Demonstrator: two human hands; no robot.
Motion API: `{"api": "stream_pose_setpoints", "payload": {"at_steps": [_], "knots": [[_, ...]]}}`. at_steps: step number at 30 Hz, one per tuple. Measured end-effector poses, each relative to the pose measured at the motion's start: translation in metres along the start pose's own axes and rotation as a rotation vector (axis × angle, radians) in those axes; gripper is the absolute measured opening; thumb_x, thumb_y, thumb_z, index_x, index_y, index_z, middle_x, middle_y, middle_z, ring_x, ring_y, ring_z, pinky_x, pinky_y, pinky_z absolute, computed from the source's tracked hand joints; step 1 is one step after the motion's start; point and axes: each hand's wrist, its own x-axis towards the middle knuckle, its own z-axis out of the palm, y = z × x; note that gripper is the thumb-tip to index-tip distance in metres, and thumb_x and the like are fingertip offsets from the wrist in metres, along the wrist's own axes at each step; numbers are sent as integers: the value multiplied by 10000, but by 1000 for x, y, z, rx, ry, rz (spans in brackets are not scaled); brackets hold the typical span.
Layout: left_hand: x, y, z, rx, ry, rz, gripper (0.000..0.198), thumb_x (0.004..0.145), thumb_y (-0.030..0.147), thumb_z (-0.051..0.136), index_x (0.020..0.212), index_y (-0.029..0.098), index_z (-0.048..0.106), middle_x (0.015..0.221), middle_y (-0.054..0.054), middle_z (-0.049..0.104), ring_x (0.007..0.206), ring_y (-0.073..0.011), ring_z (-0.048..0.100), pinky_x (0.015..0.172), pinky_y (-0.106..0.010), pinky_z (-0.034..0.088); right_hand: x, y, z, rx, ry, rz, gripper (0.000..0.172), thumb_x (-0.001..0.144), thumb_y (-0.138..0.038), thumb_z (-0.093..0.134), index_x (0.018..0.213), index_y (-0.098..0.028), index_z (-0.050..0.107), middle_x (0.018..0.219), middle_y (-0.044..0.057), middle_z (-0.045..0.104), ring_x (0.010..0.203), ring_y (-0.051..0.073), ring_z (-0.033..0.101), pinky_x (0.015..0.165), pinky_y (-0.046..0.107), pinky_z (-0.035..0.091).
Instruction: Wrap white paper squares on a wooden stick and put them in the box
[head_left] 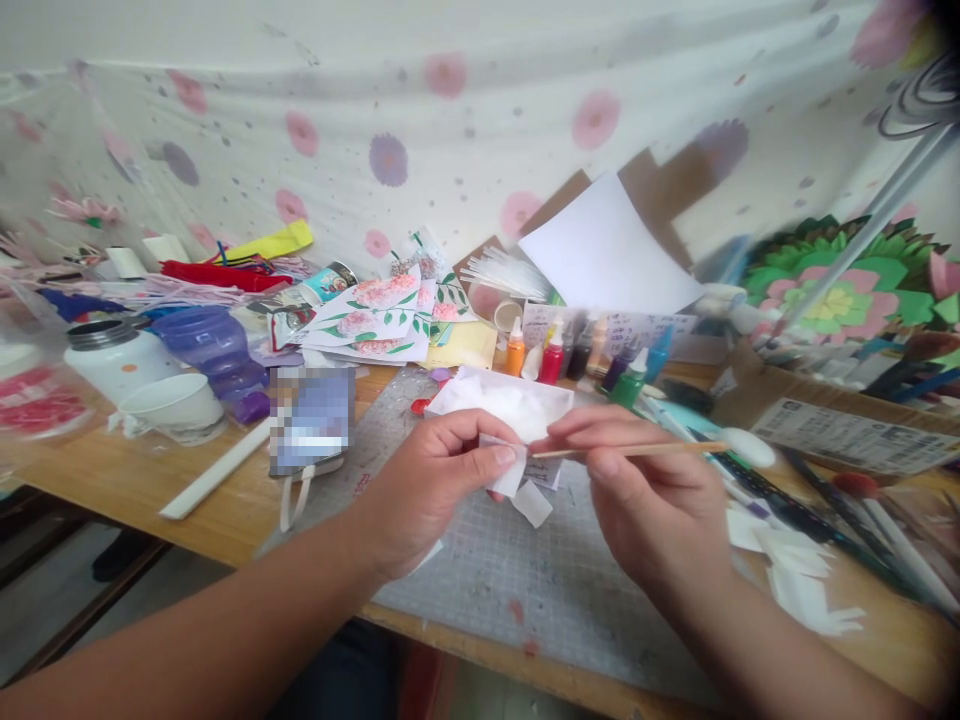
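Note:
Between the thumb and fingers of my left hand is pinched a small piece of white paper. My right hand grips a thin wooden stick, held nearly level, its left tip close to the paper; whether they touch I cannot tell. Behind both hands stands an open white box with fluffy white stuffing inside. Another small white paper scrap lies on the grey cutting mat just below my left fingertips.
Small paint bottles stand behind the box. A phone and a white strip lie at left, near a white cup. Brushes, white paper scraps and a cardboard box crowd the right side.

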Motion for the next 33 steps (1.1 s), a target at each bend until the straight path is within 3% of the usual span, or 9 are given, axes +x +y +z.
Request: {"api": "stream_pose_setpoints", "payload": {"at_steps": [7, 23, 33], "knots": [[-2, 2, 1, -96, -116, -23, 86, 822, 193, 624, 740, 168, 633, 726, -7, 670, 683, -127, 591, 668, -261, 464, -1, -7, -2, -26, -78, -9, 212, 856, -168, 624, 992, -289, 733, 918, 37, 743, 902, 213, 662, 795, 402, 546], [-2, 8, 3, 173, -41, 30, 32, 769, 151, 662, 741, 165, 653, 649, 6, 679, 580, -107, 596, 589, -220, 460, 1, -11, -4, -126, -125, -25, 291, 836, -86, 624, 988, -310, 730, 880, 8, 755, 868, 198, 686, 791, 381, 553], [-3, 2, -9, 268, 16, 109, 102, 806, 259, 658, 752, 174, 672, 654, 10, 602, 630, -116, 528, 618, -235, 413, 5, -16, -1, -227, -163, -77, 268, 812, -48, 626, 933, -258, 741, 816, 26, 761, 823, 193, 698, 760, 357, 555]]}}
